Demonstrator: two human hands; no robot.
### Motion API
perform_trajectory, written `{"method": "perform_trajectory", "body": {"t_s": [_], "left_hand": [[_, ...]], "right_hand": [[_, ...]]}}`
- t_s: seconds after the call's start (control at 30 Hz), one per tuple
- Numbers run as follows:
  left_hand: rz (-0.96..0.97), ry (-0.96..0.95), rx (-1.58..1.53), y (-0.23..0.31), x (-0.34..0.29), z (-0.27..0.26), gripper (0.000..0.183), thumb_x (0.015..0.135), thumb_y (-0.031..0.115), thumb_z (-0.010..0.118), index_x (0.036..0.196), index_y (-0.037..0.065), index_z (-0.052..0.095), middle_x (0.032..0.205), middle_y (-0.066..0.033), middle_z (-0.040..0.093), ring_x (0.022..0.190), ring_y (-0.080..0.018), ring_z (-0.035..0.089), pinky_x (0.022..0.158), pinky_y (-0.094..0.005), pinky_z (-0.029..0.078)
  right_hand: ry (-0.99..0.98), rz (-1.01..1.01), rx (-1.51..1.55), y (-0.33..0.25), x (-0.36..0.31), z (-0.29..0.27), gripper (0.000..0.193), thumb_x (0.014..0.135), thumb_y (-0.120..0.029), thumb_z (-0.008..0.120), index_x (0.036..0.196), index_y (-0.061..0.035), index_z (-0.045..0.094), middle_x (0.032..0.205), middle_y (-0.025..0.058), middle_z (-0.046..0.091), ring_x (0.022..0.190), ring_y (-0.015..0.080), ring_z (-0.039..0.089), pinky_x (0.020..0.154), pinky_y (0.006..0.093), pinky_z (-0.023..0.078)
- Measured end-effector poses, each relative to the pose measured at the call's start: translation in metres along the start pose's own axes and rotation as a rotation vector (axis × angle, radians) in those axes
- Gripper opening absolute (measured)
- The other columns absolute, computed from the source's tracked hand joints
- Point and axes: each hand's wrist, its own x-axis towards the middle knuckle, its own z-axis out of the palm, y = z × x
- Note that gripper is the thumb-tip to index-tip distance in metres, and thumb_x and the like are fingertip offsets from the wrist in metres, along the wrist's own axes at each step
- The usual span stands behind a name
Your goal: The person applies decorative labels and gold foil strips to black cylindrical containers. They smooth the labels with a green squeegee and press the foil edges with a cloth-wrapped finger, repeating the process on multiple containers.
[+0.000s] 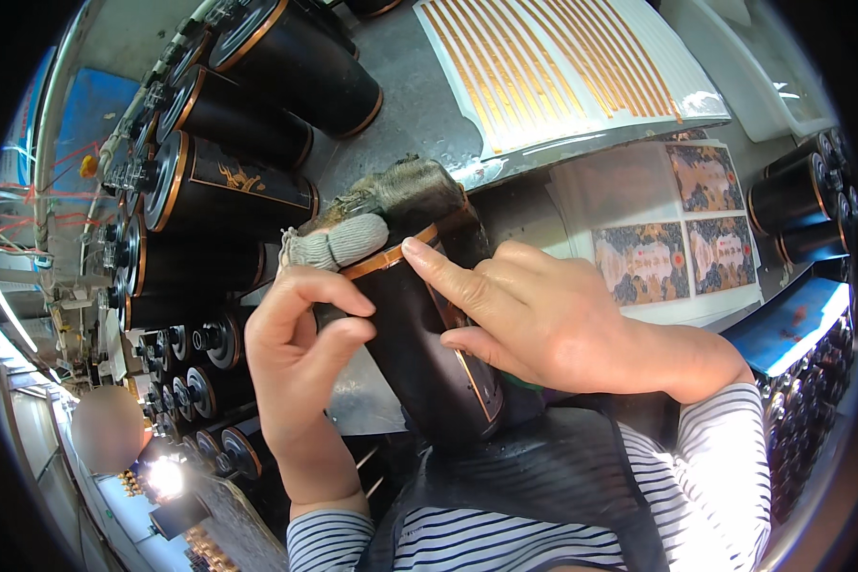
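just ahead of your dark, thin apron [515, 491]: black cylindrical jar [415, 348] on its side, pointing away from you, shiny copper-coloured band [386, 260] around its far end. your right hand [543, 310] sets its index fingertip on that band; cannot tell whether its grip grasps the jar. your left hand [300, 348] is beside it, grip released, thumb and forefinger parted. grey knitted bundle [348, 241] near the band. beyond, on the grey metal tabletop [415, 107]: white sheet with copper-coloured strips [543, 71].
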Motion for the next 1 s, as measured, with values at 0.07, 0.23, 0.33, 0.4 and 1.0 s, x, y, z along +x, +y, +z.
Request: {"method": "perform_trajectory", "body": {"t_s": [0.07,0.23,0.33,0.4,1.0], "left_hand": [[0.033,0.188,-0.138,0.001,0.004,0.009,0.015,0.084,0.007,0.064,0.096,-0.003,0.064,0.101,-0.0092,0.063,0.103,-0.0166,0.057,0.093,-0.0280,0.039],[-0.004,0.167,0.306,0.019,0.018,0.029,0.024,0.071,0.000,0.074,0.095,0.004,0.071,0.104,-0.0091,0.064,0.094,-0.0196,0.056,0.089,-0.0295,0.042],[0.030,0.119,0.446,0.019,0.015,0.022,0.021,0.069,-0.001,0.073,0.090,0.004,0.070,0.095,-0.0070,0.065,0.089,-0.0180,0.054,0.083,-0.0287,0.042],[0.018,0.150,0.368,0.018,0.013,0.020,0.019,0.068,-0.001,0.074,0.086,0.004,0.069,0.087,-0.0050,0.066,0.088,-0.0179,0.054,0.080,-0.0281,0.042],[0.102,0.315,0.256,0.013,0.010,0.024,0.022,0.095,0.012,0.055,0.107,-0.002,0.067,0.108,-0.0099,0.060,0.088,-0.0113,0.056,0.074,-0.0203,0.043]], "right_hand": [[-0.001,-0.009,-0.004,0.002,0.002,0.000,0.073,0.071,-0.024,0.074,0.134,-0.0004,0.047,0.071,0.0010,0.051,0.068,0.0161,0.052,0.046,0.0258,0.045],[0.043,0.003,0.004,0.009,0.002,0.000,0.072,0.071,-0.024,0.074,0.134,0.0007,0.047,0.071,0.0016,0.051,0.069,0.0161,0.052,0.046,0.0263,0.044],[0.021,-0.004,0.017,0.009,0.001,-0.001,0.073,0.071,-0.024,0.074,0.133,0.0010,0.047,0.072,0.0019,0.052,0.069,0.0163,0.052,0.046,0.0265,0.044],[0.010,-0.017,0.022,0.008,0.003,-0.001,0.073,0.071,-0.024,0.074,0.133,0.0010,0.047,0.072,0.0019,0.052,0.068,0.0166,0.053,0.046,0.0265,0.045],[0.020,-0.081,-0.024,0.011,0.004,0.005,0.068,0.073,-0.025,0.071,0.133,-0.0013,0.050,0.070,0.0010,0.049,0.067,0.0154,0.051,0.043,0.0246,0.042]]}}
